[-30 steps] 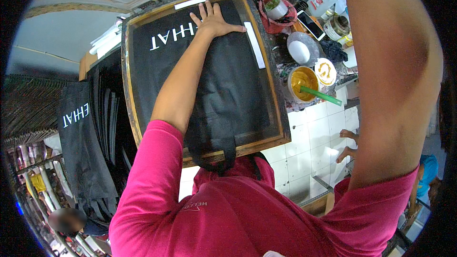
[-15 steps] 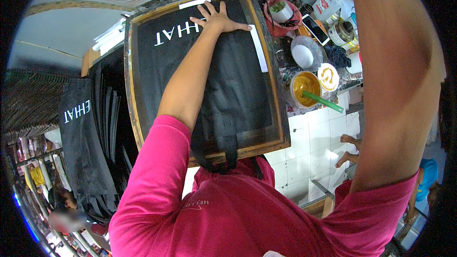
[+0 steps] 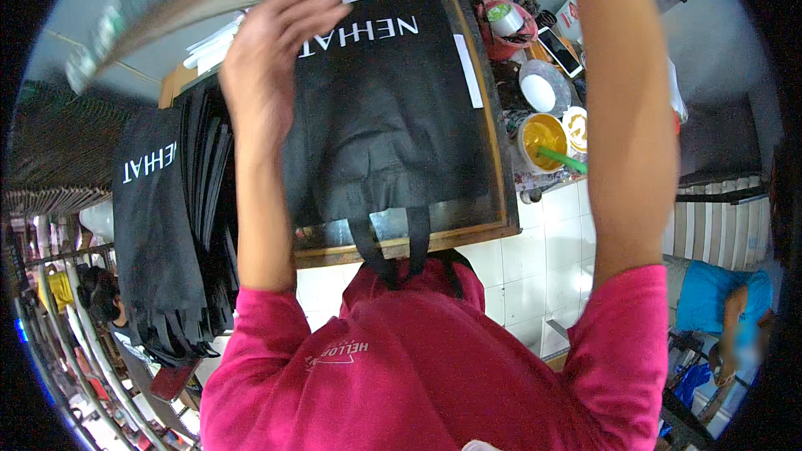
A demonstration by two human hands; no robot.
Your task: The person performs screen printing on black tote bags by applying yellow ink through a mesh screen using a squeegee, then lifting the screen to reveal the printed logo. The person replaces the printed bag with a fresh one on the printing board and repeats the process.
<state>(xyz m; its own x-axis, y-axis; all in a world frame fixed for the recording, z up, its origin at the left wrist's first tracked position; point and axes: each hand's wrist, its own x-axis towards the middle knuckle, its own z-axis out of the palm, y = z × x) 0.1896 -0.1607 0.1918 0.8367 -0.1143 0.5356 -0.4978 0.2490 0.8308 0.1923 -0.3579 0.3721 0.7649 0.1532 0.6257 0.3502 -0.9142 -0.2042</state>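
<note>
Black bag on a wood-edged board

Two handles cross the board's near edge; white lettering spans the bag's far end. The left hand, blurred, is over its far left, fingers stretched rightward, grip unclear; the right hand is out of view.

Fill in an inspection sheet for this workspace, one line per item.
Surface: board with a wooden rim, white strips along its far and right edges.
Job's things: black bag with white lettering, lying on the board; its handles hang over the near edge.
Clutter: at right, yellow tub with green stick, phone, red bowl.
Grips: left grip open, blurred, at the bag's far left, contact unclear; right grip out of view past the top edge.
Cables: none seen for certain.
Surroundings: more bags at left, white tiles, person in blue at right.
</note>
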